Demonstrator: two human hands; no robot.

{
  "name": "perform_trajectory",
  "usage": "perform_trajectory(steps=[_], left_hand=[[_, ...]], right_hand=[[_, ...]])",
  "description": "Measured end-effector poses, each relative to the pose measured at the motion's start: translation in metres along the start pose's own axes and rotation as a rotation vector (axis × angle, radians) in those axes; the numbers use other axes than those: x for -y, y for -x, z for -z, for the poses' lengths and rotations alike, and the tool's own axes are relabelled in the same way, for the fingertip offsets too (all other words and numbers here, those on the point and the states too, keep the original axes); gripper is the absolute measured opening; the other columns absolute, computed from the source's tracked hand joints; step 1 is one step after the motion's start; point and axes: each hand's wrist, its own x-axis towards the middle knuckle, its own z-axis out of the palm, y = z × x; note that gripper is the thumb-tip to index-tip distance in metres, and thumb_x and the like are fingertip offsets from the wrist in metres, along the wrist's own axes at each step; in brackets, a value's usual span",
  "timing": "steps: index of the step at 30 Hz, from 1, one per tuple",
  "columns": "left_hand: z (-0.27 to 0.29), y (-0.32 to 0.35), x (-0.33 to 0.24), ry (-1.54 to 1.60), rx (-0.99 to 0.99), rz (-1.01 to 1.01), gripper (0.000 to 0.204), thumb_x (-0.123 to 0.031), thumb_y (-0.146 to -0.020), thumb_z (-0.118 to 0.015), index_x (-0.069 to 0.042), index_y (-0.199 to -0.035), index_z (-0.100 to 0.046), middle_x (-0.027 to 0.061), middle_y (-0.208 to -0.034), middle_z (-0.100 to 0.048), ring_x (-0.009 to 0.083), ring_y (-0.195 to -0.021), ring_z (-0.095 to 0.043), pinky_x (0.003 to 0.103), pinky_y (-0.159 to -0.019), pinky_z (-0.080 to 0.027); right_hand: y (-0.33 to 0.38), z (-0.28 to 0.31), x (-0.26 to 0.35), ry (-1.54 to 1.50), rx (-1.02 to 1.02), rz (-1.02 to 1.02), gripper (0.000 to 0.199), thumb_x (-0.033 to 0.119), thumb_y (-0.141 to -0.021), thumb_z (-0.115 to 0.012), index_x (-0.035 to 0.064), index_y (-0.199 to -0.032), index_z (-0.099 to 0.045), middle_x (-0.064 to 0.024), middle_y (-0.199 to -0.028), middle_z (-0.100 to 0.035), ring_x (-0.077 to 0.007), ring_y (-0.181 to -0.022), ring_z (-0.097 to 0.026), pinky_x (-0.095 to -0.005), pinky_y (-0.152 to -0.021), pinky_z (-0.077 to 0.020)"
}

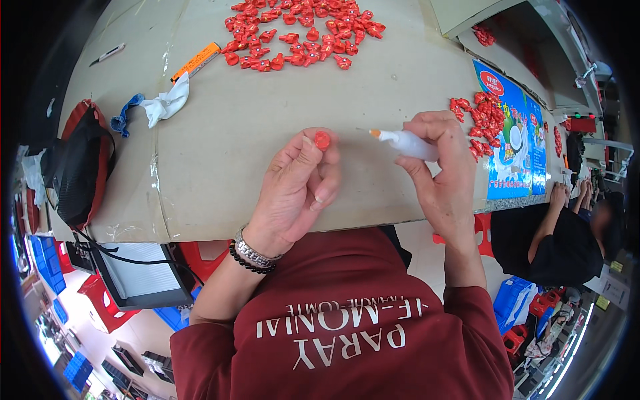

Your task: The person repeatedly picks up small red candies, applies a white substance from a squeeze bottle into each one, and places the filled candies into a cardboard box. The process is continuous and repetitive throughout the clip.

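Observation:
Between the thumb and fingers of my left hand (298, 180) is a small red piece (323, 140), its round end facing up; its exact kind is too small to tell. My right hand (443, 170) grips a white squeeze bottle (415, 145) with an orange tip and a thin needle nozzle. The bottle lies nearly level, its nozzle pointing left toward the red piece, with a gap between them. Farther back on the table lies a large cluster of similar red pieces (312, 50), some with gold marks. Another pile of red pieces (489, 120) sits to the right.
The table (220, 153) has a blue printed sheet (510, 167) under the right pile. At the left lie an orange box (197, 61), a white cloth (167, 101), a craft knife (108, 54) and a black and red bag (83, 167). A co-worker (560, 240) sits far right.

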Motion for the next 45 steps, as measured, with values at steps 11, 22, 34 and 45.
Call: perform_trajectory(steps=[11,22,34,45], left_hand=[[-0.001,0.003,0.004,-0.029,-0.049,-0.032,0.026,-0.031,-0.099,-0.045,-0.006,-0.101,-0.053,0.0003,-0.084,-0.055,0.0071,-0.05,-0.042,0.02,-0.042,-0.031],[-0.002,0.004,0.007,-0.064,-0.048,-0.04,0.026,-0.031,-0.099,-0.043,-0.006,-0.099,-0.051,0.0012,-0.084,-0.053,0.0071,-0.05,-0.042,0.021,-0.043,-0.032],[-0.004,0.004,0.005,-0.078,-0.047,-0.034,0.025,-0.03,-0.099,-0.043,-0.006,-0.099,-0.051,0.001,-0.085,-0.054,0.0065,-0.05,-0.042,0.02,-0.043,-0.032],[-0.005,0.004,0.008,-0.081,-0.056,-0.072,0.02,-0.026,-0.099,-0.045,-0.007,-0.098,-0.052,0.0009,-0.086,-0.055,0.0057,-0.05,-0.041,0.019,-0.042,-0.031]], right_hand=[[0.004,-0.008,-0.002,-0.012,-0.258,0.253,0.032,-0.015,-0.063,-0.064,-0.0029,-0.092,-0.065,-0.0144,-0.091,-0.065,-0.0256,-0.079,-0.064,-0.0306,-0.065,-0.0529],[0.004,-0.014,-0.004,0.013,-0.27,0.329,0.03,-0.011,-0.061,-0.065,-0.0039,-0.09,-0.066,-0.014,-0.09,-0.065,-0.0281,-0.077,-0.064,-0.035,-0.068,-0.0537],[0.002,-0.013,-0.004,0.044,-0.257,0.324,0.03,-0.012,-0.06,-0.062,-0.0048,-0.09,-0.066,-0.0147,-0.088,-0.065,-0.0286,-0.077,-0.065,-0.0353,-0.068,-0.0542],[0.002,-0.006,-0.001,0.093,-0.286,0.356,0.031,-0.01,-0.059,-0.066,-0.0041,-0.089,-0.067,-0.0143,-0.088,-0.066,-0.0279,-0.077,-0.064,-0.0349,-0.067,-0.0538]])
